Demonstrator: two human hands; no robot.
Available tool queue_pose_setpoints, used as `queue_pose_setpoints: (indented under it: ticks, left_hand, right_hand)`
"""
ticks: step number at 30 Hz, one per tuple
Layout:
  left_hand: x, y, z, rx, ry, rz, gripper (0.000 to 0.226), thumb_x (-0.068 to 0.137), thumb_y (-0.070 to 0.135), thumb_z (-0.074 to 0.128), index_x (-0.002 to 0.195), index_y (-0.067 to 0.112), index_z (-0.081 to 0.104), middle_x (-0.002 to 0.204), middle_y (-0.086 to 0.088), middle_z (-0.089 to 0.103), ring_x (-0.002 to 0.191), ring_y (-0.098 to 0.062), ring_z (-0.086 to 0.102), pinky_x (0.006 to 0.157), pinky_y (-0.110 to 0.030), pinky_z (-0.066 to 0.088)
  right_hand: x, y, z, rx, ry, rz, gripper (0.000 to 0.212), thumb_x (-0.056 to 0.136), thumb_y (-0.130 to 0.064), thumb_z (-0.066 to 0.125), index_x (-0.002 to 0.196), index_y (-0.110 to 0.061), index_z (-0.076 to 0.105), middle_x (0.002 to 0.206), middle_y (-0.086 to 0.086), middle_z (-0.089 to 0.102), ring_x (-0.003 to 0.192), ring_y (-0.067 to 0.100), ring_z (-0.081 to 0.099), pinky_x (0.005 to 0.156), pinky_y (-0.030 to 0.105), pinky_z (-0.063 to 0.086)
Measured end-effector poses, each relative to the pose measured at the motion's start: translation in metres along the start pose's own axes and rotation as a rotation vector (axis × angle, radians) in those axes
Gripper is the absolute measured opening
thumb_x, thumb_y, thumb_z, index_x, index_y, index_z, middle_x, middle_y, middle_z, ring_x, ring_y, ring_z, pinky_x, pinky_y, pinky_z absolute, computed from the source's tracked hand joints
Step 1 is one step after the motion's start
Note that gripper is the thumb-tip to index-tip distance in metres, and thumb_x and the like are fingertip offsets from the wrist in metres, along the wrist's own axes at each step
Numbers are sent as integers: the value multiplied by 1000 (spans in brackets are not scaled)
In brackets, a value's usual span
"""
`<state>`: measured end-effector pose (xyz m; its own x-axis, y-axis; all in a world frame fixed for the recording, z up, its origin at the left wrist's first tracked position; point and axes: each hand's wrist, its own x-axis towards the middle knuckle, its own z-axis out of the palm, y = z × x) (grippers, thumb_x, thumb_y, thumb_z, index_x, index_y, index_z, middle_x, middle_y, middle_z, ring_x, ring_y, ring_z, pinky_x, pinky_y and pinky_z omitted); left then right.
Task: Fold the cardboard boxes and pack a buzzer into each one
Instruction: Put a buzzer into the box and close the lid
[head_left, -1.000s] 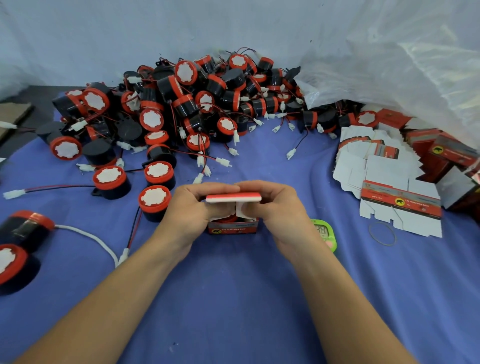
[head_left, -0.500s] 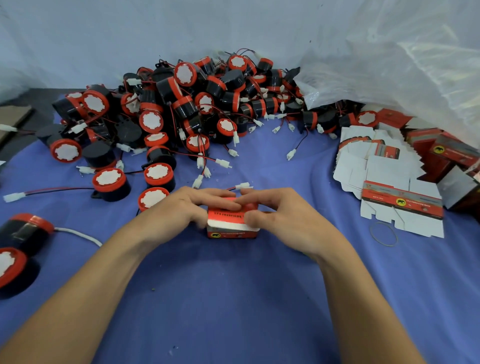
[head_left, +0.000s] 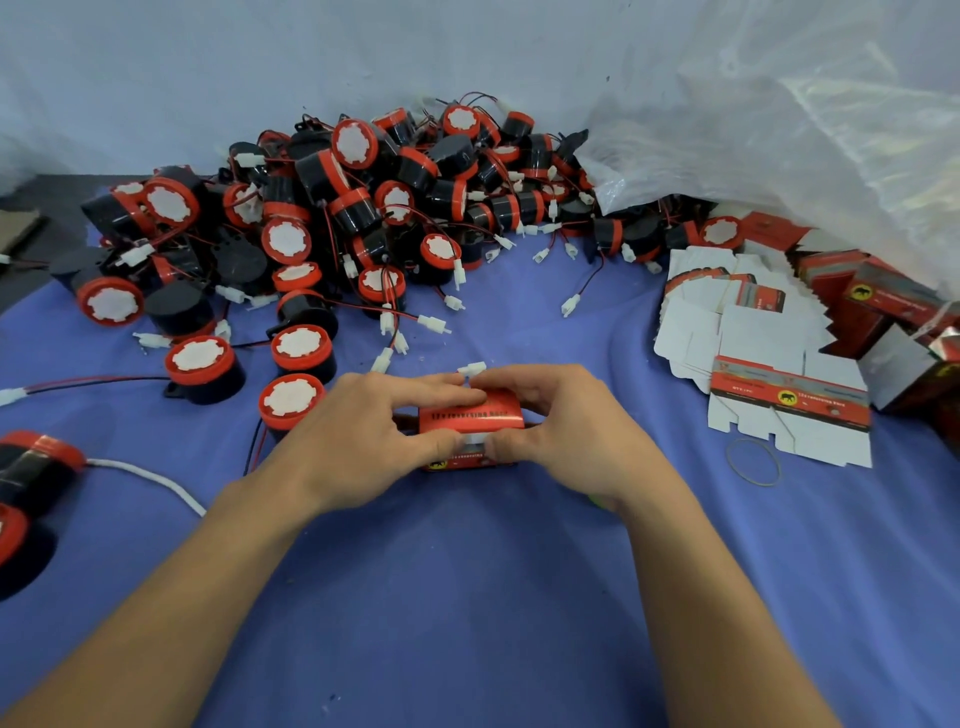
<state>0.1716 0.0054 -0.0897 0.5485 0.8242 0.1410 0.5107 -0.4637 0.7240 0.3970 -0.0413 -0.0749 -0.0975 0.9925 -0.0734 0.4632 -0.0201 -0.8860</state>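
Red box (head_left: 470, 415) sitting on blue-covered table (head_left: 467, 597), centre, just in front of buzzer pile (head_left: 363, 218). Left hand (head_left: 363, 436) and right hand (head_left: 566, 431) both holding box: fingers curling over top from each side, thumbs pinching front edge, grip closing snug around it. Box inside hidden. White connector (head_left: 471, 370) poking out behind box, by fingertips. Flat box blanks (head_left: 753, 332) lying at right, rubber band (head_left: 753, 462) just beside them. Clear plastic bag (head_left: 779, 145) draping over folded boxes (head_left: 878, 306), far right.
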Motion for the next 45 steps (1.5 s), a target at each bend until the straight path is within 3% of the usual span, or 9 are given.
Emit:
queue_pose_setpoints:
  ticks: [6,14,17,20,27,32,36,41,45]
  left_hand:
    - [2,1,-2,-45,53,-8,35,81,65,62,115,66,67,123,41,64,120,17,56,97,-23,51]
    - [4,-1,-6,-71,-61,-54,43,81,44,82,116,64,68,132,42,58,128,14,53,110,-36,49]
    - [3,0,-10,-24,-108,-41,53,83,33,86,117,68,65,132,47,54,129,17,49,110,-28,46]
    - [1,2,-6,54,19,38,56,80,25,87,114,64,67,118,53,56,125,22,49,105,-11,42]
    - [0,4,19,-7,282,89,41,87,6,80,114,37,76,100,56,56,118,22,54,106,-8,41]
    - [-1,-1,20,82,295,137,40,90,9,78,124,31,74,111,54,54,122,25,48,108,-5,35]
    - [0,-2,19,105,293,155,40,90,10,78,124,31,74,119,46,54,120,29,45,107,-2,33]
    - [2,1,21,-134,315,44,45,89,5,78,103,48,76,101,46,66,116,18,58,100,-4,41]
    - [3,0,20,-247,357,-13,46,83,-3,80,88,43,80,89,36,72,107,12,66,93,-7,50]
  right_hand:
    - [4,3,0,104,-32,-13,39,91,-14,76,126,-32,73,121,-17,73,119,5,64,108,38,49]
    - [5,8,-1,186,-84,23,57,83,5,71,130,-28,70,128,-19,69,125,2,60,106,40,52]
    - [7,9,-1,164,-76,23,60,81,8,70,128,-29,72,127,-22,69,125,0,59,105,39,52]
    - [8,10,1,149,-52,36,59,83,5,72,131,-29,69,131,-21,67,128,0,57,107,37,51]
    - [7,1,10,-123,157,-34,47,94,-11,68,133,-36,67,148,-16,55,139,2,46,102,9,34]
    - [4,1,21,-186,287,-95,40,93,-11,64,121,-38,74,137,-13,66,116,11,66,98,27,52]
    - [4,1,25,-270,409,-143,35,85,-12,70,108,-37,76,115,-22,72,81,1,64,75,19,51]
    - [5,-2,28,-288,444,-79,26,82,-14,77,102,-31,82,103,-11,78,97,13,69,88,26,54]
    - [4,-4,26,-300,419,-28,25,87,-18,76,107,-30,81,108,-5,78,101,17,68,90,28,53]
